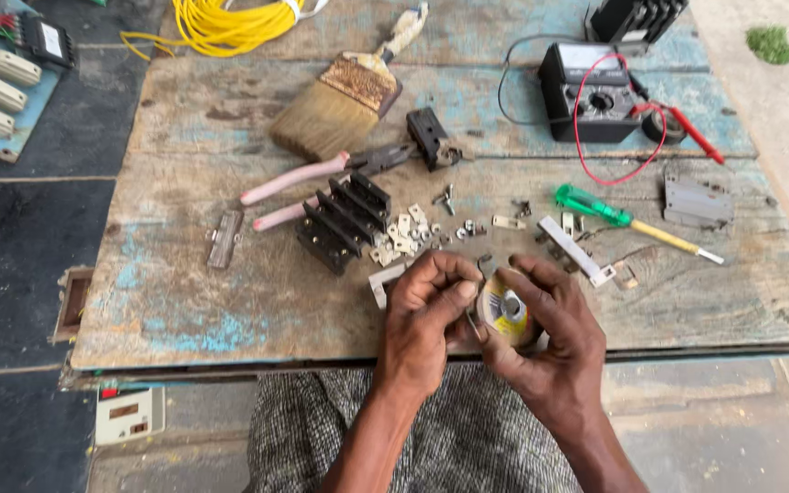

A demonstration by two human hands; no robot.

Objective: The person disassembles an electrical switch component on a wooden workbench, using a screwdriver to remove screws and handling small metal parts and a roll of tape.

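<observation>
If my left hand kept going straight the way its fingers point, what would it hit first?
Probably the round disc held in the right hand; the left hand already has its fingertips at the disc's edge, pointing right.

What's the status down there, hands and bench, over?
Left hand and right hand both gripping small round yellow-labelled disc. Held above worn wooden bench edge. Loose small metal parts just beyond, not blocking.

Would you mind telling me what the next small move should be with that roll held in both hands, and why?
Probably peel the free end off the small roll of tape. The right hand cradles it while the left hand has its fingertips at the roll's edge, and the small metal parts lie loose on the wooden table just ahead.
</observation>
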